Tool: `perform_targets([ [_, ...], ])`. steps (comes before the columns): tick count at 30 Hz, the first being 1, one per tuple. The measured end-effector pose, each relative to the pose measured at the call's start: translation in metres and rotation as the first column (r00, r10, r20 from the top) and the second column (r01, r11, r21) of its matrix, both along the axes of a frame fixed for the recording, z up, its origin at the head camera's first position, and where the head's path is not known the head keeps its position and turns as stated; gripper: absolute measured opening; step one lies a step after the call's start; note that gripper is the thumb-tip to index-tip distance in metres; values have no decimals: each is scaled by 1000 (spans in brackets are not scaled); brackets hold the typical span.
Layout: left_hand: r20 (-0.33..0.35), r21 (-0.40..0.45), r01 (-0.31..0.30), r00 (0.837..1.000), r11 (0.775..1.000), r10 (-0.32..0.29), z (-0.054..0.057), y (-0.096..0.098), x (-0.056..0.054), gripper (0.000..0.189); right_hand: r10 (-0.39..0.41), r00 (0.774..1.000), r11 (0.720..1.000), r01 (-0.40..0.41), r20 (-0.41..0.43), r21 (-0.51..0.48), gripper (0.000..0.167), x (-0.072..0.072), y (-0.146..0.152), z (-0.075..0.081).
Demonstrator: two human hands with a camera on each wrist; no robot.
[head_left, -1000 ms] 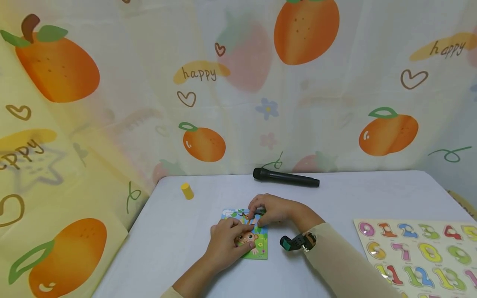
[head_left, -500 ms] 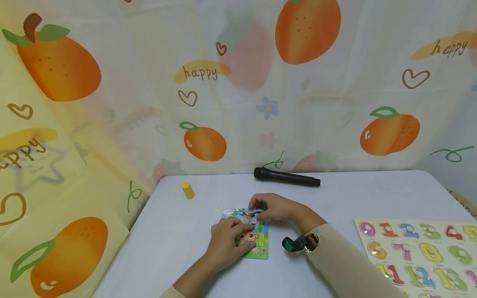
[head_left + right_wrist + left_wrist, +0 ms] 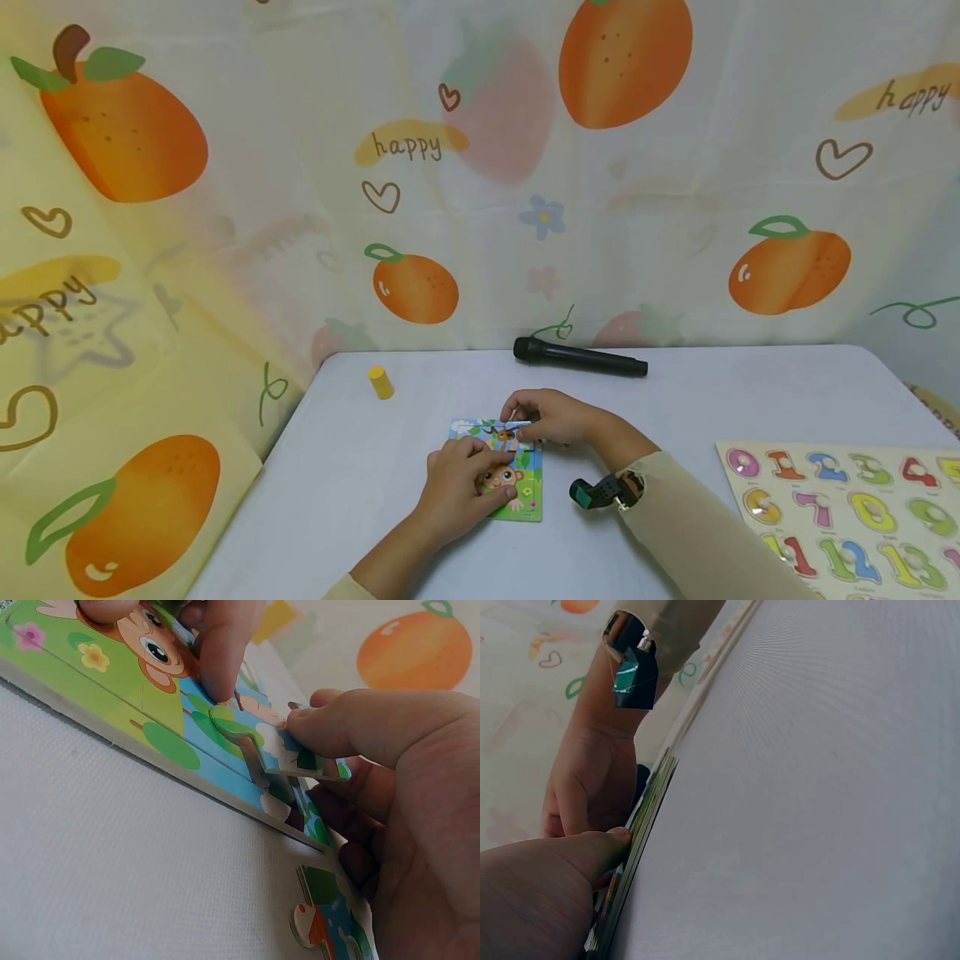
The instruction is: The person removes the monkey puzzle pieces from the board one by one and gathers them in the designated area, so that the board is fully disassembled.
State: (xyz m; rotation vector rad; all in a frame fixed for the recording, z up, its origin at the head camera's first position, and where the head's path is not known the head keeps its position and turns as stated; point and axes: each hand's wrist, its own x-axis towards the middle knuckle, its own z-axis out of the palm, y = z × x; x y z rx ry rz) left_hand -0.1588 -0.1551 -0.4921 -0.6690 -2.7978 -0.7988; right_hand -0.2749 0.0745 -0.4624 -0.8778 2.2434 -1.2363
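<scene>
A small jigsaw puzzle point(image 3: 528, 500) with a cartoon monkey lies in its tray on the table. My left hand point(image 3: 457, 487) rests over its left side, fingers stretched across the picture and thumb near the monkey's face. At the upper right corner, my right hand point(image 3: 555, 417) pinches a puzzle piece point(image 3: 285, 754) between thumb and fingers. That piece is tilted, raised above the tray at its near edge in the right wrist view. Below the right hand, another loose puzzle piece point(image 3: 330, 919) lies on the cloth, partly hidden by the palm.
Behind the hands lies a black microphone point(image 3: 581, 357). A yellow cylinder point(image 3: 381, 382) stands at the back left. A number puzzle board point(image 3: 840, 517) is on the right of the white table point(image 3: 315, 500), and a fruit-print curtain point(image 3: 480, 225) hangs behind.
My right fingers have drawn up slightly from the puzzle's upper corner, and the piece there has tilted up with them. The left hand stays in place.
</scene>
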Motion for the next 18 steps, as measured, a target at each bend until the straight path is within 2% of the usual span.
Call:
perform_targets([
  [7,-1,-4,-2,1000,1000,2,-1,0,0,42,-33,999,999,33,32,-1,19,-1,-1,0],
  [12,-2,0,-2,1000,1000,2,1,0,0,41,-53,997,999,53,59,-5,18,1,2,9],
  [18,-18,6,2,1000,1000,-2,0,-1,0,42,-67,998,998,67,7,16,19,1,11,20],
])
